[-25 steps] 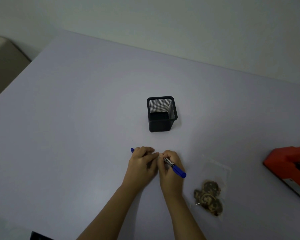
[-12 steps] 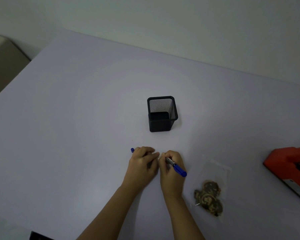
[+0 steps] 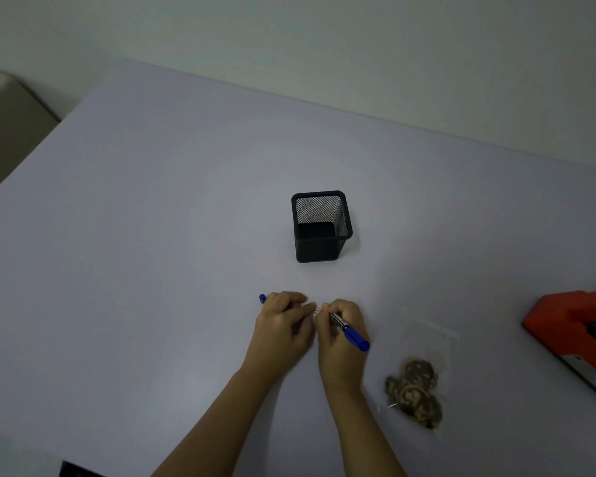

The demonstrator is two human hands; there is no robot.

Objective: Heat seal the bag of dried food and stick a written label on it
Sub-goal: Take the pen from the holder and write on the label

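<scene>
Two hands huddle together: the left hand [image 3: 283,325] curls its fingers around a blue pen cap [image 3: 262,298] and seems to pin a small white label [image 3: 317,309], while the right hand [image 3: 338,335] pinches a blue-ended marker pen [image 3: 350,332]. Looks like the writing step. At their 4 o'clock lies the clear plastic bag of dried food [image 3: 417,383], and next the label needs sticking there.

1 each: pen [image 3: 350,330], bag [image 3: 427,349] (clear), holder [image 3: 319,249], sealer [image 3: 565,325]; 2 hands [image 3: 283,325] [image 3: 336,356]

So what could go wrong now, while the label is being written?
The label is tiny and mostly hidden between the left hand, holding the cap, and right hand, so the marker may slip onto the table. The bag lies close to the right forearm; a careless move could push it.
</scene>
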